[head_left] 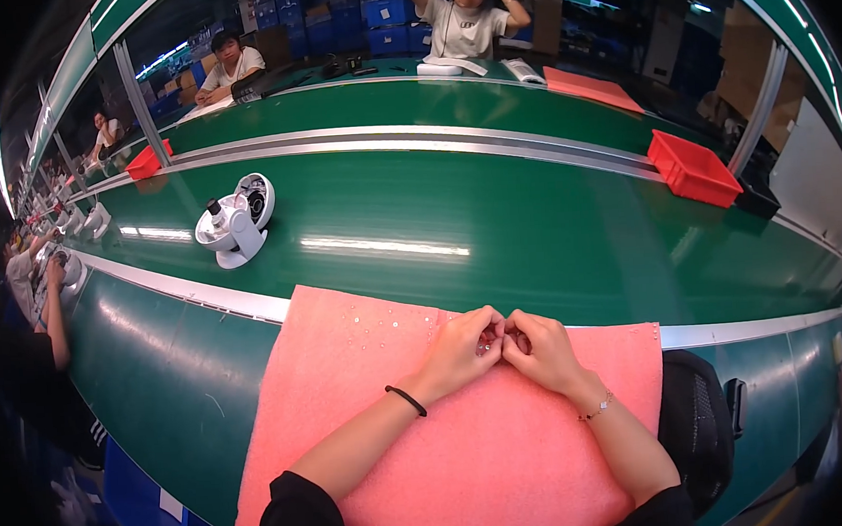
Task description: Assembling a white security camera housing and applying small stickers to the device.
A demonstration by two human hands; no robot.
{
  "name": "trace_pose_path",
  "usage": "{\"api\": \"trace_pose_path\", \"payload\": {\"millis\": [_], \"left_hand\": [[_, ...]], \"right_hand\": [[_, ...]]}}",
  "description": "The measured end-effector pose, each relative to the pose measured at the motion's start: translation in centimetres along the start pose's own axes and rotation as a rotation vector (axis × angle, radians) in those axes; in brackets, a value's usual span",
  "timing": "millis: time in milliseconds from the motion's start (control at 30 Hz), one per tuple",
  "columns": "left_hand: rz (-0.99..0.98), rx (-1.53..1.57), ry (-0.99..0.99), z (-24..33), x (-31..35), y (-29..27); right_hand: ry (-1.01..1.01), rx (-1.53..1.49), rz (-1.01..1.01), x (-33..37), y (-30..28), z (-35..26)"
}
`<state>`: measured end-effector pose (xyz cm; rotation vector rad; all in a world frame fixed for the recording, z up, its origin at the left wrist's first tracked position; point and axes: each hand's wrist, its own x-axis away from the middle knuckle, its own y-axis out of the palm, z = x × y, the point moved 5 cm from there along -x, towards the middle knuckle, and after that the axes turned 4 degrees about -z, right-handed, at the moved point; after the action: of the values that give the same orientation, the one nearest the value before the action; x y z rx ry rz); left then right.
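My left hand [457,349] and my right hand [544,350] meet near the far edge of a pink foam sheet [444,474]. Their fingers are bent and pinched together, fingertips touching or nearly so. Something small and reddish shows between them, too hidden to name. Scattered over the sheet left of my hands are several tiny shiny round pieces [368,326]. A few more specks dot its far right corner. Both forearms rest on or just above the foam.
Beyond the sheet runs a green conveyor belt [525,228], carrying a white round-headed device [236,226] with its shell open. Red bins [693,167] [150,160] stand on the far rail. A black bag [693,430] lies at my right. Co-workers sit opposite and at left.
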<state>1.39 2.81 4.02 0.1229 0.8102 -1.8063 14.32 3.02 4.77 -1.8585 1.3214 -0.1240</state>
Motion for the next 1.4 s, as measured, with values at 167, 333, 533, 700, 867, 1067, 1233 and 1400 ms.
{"api": "trace_pose_path", "payload": {"millis": [167, 333, 533, 700, 867, 1067, 1233, 1400], "left_hand": [[0.007, 0.004, 0.007, 0.1, 0.0, -0.1], [0.013, 0.001, -0.056, -0.3, 0.1, -1.1], [0.544, -0.049, -0.154, -3.9, -0.9, -9.0], [1.196, -0.113, -0.551, -10.1, 2.6, -22.3], [1.337, 0.255, -0.685, -17.7, 10.3, -33.1], [1.177, 0.598, -0.658, -17.3, 8.2, -31.7], [1.068, 0.333, -0.658, -14.4, 6.9, -33.3], [0.691, -0.165, -0.736, -7.8, 5.1, -37.5]], "right_hand": [[-0.004, 0.000, -0.012, -0.1, 0.0, 0.0], [-0.001, -0.022, 0.010, -0.5, 0.8, -0.1], [-0.047, 0.038, -0.030, -0.5, 0.3, -1.4], [0.007, 0.001, -0.033, -0.6, 0.4, -1.3], [-0.037, 0.040, -0.037, -1.1, 1.0, -2.7], [-0.029, 0.044, -0.021, -0.8, 0.4, -2.3], [-0.038, 0.048, -0.016, -0.5, 0.5, -2.4], [-0.105, 0.109, 0.002, -0.2, 1.0, -3.0]]}}
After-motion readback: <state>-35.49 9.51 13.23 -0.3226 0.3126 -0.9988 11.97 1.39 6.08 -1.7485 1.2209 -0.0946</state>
